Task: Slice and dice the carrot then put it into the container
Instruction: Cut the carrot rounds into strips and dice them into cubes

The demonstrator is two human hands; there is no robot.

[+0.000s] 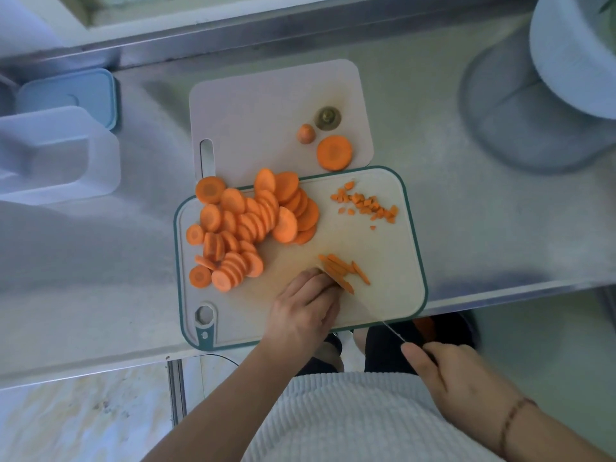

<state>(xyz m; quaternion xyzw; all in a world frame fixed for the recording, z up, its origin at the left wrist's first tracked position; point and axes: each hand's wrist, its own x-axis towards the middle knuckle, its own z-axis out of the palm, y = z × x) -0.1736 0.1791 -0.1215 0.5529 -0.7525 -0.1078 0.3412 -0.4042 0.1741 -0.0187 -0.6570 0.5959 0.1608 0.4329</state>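
green-rimmed cutting board [383, 296] taken as landmark; it lies on a steel counter [450, 181], its near edge just over the counter lip.

on the board, far-left part: heap of carrot rounds [246, 225], overlapping, some leaning on edge. far-right part: small scatter of diced carrot [366, 203]. near the middle: a few carrot strips [346, 270] lying side by side.

left hand [305, 308] rests on the board, fingers curled, fingertips pressing down on the strips at their left end. right hand [463, 378] sits off the board's near-right corner, clenched round a dark knife handle; knife [373, 311] blade runs from there across the board to the strips, beside the left fingertips.

behind the board, partly tucked under its far edge: a pale pink cutting board [260, 118] carrying one thick carrot round [334, 152], a carrot tip [306, 133] and the stem end [328, 118].

left of the board, well apart: clear open container [100, 168]; a blue lid [83, 91] behind it.
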